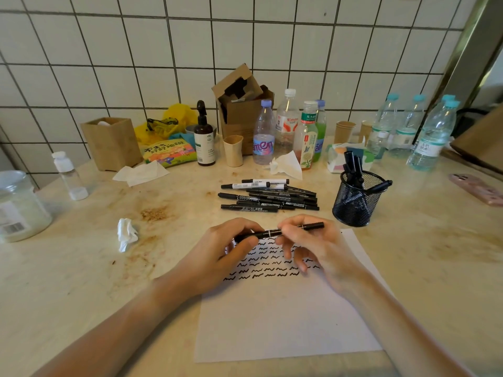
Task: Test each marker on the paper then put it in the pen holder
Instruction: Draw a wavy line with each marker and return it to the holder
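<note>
A black marker (275, 232) lies level between both hands, just above the top of the white paper (283, 319). My left hand (223, 254) grips its left end, and my right hand (310, 246) pinches its right half. Rows of black squiggles (268, 263) cover the paper's upper part. Beyond the hands lies a pile of several black markers (269, 195). To the right stands a black mesh pen holder (356, 200) with several markers in it.
A crumpled tissue (126, 234) lies left of the paper. Along the tiled wall stand bottles (264, 134), a cardboard box (242, 104), paper cups (233, 151), a wooden box (111, 142) and snack bags. A pink phone (479, 189) is far right, a jar (19, 205) far left.
</note>
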